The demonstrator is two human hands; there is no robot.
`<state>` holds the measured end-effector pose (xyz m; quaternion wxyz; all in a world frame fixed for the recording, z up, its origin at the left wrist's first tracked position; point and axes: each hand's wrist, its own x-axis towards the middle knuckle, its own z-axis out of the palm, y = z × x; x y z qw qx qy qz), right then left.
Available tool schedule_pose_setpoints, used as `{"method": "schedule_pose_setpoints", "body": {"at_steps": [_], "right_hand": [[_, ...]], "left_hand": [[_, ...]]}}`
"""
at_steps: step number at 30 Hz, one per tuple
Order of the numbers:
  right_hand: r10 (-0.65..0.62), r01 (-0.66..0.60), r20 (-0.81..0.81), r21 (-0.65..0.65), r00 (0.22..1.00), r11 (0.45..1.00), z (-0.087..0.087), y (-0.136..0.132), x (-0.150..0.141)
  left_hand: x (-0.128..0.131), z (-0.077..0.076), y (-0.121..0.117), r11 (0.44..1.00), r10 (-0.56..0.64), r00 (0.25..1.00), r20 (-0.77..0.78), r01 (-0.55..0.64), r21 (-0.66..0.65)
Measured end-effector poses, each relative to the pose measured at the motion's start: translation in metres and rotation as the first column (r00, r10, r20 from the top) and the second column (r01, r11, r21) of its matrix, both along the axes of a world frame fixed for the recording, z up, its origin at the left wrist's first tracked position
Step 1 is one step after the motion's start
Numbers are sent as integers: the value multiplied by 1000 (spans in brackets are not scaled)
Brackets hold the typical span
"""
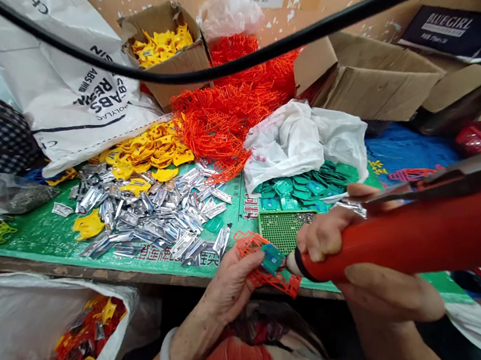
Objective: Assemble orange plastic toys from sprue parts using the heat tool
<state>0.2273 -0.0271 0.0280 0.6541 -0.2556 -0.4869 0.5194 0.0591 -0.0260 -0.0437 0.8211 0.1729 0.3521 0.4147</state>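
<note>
My left hand (233,280) is closed on an orange-red plastic frame (282,284), its thumb pressing a small teal plastic piece (272,258) against it. Wrapped around a red power screwdriver (388,238) is my right hand (379,279). The tool's pale nose points left and meets the edge of the teal piece; its tip is too small to make out. Just behind my hands sits a green mesh basket (282,230) holding small metal bits. Teal pieces (303,190) lie heaped beyond it. Left of these spreads a pile of shiny metal plates (153,220).
Yellow plastic parts (149,150) and tangled orange-red frames (232,111) are piled at the back. Cardboard boxes (377,81) and a white plastic bag (292,138) stand behind the basket. A black cable (192,76) crosses above. A white sack (108,319) with parts hangs below the table edge.
</note>
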Motion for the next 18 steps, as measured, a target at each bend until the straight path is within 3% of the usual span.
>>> {"method": "schedule_pose_setpoints", "body": {"at_steps": [5,9,18], "right_hand": [[-115,115,-15,-33,993,993,9,15,6],[-224,224,12,-40,975,974,8,30,6],[-507,527,246,-20,826,849,-7,60,21]], "left_hand": [[-5,3,3,1000,-23,998,64,21,19],[-11,0,2,1000,-20,1000,8,20,-1],[-25,5,-2,998,-39,983,-178,46,38]]}}
